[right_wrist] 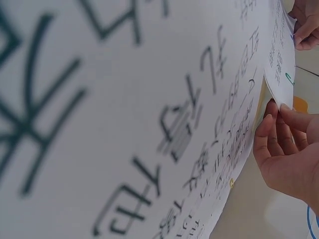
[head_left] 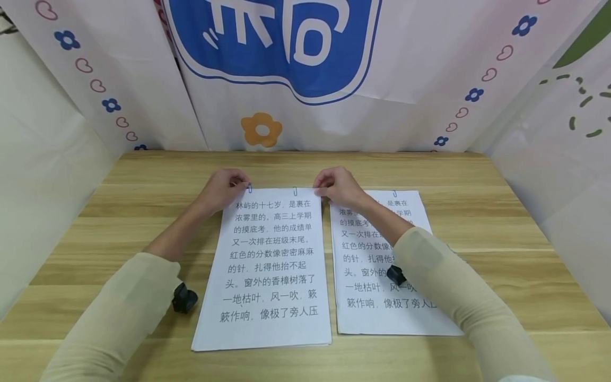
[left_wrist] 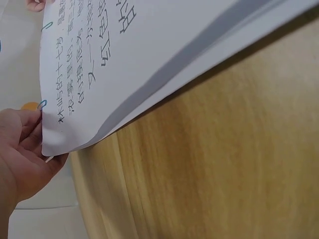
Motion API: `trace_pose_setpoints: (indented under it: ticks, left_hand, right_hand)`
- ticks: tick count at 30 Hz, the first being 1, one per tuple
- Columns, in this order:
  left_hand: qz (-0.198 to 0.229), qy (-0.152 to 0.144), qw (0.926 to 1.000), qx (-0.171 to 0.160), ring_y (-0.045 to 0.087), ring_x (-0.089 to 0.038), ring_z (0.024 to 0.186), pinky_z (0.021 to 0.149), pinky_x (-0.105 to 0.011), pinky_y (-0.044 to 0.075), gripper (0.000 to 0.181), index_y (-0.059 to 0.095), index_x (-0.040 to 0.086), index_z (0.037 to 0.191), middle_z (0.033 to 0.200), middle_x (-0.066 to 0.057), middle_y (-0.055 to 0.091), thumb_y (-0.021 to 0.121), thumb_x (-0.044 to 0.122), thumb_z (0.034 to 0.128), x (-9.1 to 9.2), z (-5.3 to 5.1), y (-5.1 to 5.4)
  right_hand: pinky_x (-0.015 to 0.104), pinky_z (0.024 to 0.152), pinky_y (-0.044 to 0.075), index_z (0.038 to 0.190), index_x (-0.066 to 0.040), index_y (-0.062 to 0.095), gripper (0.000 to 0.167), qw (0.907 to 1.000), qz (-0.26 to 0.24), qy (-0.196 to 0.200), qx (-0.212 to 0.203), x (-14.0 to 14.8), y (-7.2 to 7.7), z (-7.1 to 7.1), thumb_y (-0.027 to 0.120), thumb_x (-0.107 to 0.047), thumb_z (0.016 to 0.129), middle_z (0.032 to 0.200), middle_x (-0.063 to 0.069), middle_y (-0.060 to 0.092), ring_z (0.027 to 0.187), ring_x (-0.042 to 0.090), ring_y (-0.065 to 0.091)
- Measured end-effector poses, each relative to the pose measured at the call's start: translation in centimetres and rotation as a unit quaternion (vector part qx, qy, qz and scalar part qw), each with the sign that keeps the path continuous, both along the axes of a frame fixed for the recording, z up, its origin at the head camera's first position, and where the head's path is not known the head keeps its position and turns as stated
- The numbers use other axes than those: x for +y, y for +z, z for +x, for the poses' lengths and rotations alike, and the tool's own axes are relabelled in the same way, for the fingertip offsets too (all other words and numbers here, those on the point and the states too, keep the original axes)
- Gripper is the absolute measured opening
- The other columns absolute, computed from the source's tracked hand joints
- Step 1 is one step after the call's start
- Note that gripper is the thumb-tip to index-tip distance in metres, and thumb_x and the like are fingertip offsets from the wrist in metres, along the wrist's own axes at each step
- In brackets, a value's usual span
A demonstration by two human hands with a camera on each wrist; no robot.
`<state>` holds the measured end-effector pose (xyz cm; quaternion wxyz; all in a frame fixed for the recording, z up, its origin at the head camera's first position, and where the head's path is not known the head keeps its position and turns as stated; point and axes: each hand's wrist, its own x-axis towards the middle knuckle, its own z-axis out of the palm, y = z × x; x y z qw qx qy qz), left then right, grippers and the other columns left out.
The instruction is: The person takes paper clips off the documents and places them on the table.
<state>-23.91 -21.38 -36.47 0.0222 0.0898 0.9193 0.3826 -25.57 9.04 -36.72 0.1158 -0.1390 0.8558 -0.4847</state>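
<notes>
A stack of printed sheets point(head_left: 272, 265) lies on the table, with two paper clips on its top edge, one point(head_left: 295, 191) near the middle and one point(head_left: 250, 188) near the left corner. The left hand point(head_left: 223, 190) pinches the top left corner beside that clip; in the left wrist view the hand point(left_wrist: 25, 154) holds the corner between thumb and fingers. At the top right corner the right hand point(head_left: 339, 187) pinches the sheets; the right wrist view shows thumb and forefinger of this hand point(right_wrist: 291, 149) on the corner.
A second printed stack point(head_left: 401, 321) with a paper clip point(head_left: 394, 194) lies to the right, partly under the right forearm. Both stacks rest on a wooden table point(head_left: 157, 175). A white printed sheet hangs point(head_left: 396, 122) behind the table.
</notes>
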Motion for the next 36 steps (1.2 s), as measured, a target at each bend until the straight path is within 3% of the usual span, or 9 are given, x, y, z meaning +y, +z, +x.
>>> trace_pose_setpoints:
  ticks: [8, 16, 27, 36]
  left_hand:
    - [0.015, 0.008, 0.9998, -0.013, 0.060, -0.032, 0.099, 0.086, -0.035, 0.048, 0.017, 0.068, -0.007, 0.113, 0.112, -0.024, 0.066, 0.058, 0.002, 0.1037, 0.1, 0.1, 0.2]
    - [0.001, 0.008, 1.0000, 0.000, 0.060, -0.031, 0.096, 0.084, -0.035, 0.048, 0.015, 0.069, -0.006, 0.112, 0.109, -0.024, 0.067, 0.060, 0.002, 0.1023, 0.2, 0.1, 0.1]
    - [-0.055, -0.026, 0.9979, 0.022, 0.060, -0.031, 0.092, 0.080, -0.038, 0.050, 0.016, 0.071, -0.008, 0.110, 0.103, -0.022, 0.068, 0.059, -0.002, 0.1016, 0.4, 0.0, 0.6]
    - [-0.083, -0.025, 0.9960, 0.022, 0.061, -0.033, 0.094, 0.082, -0.042, 0.050, 0.016, 0.072, -0.006, 0.111, 0.103, -0.022, 0.069, 0.060, -0.001, 0.1007, 0.4, -0.1, 1.0]
  right_hand:
    - [0.024, 0.060, 0.051, 0.101, -0.001, 0.071, 0.007, 1.0000, 0.002, 0.000, 0.001, 0.0, -0.1, -0.1, 0.071, 0.003, 0.095, 0.089, 0.011, 0.068, 0.075, 0.022, 0.063]
    - [0.024, 0.060, 0.051, 0.101, -0.001, 0.071, 0.007, 1.0000, 0.006, -0.003, 0.004, 0.0, -0.2, -0.1, 0.071, 0.003, 0.095, 0.089, 0.011, 0.068, 0.075, 0.022, 0.064]
    - [0.026, 0.060, 0.052, 0.100, -0.001, 0.071, 0.006, 1.0000, 0.008, -0.001, 0.002, -0.1, -0.1, -0.1, 0.071, 0.002, 0.095, 0.089, 0.010, 0.068, 0.076, 0.023, 0.064]
    - [0.026, 0.061, 0.052, 0.100, -0.001, 0.071, 0.006, 0.9999, 0.011, 0.001, 0.005, -0.2, -0.1, -0.1, 0.071, 0.002, 0.095, 0.090, 0.010, 0.068, 0.076, 0.024, 0.064]
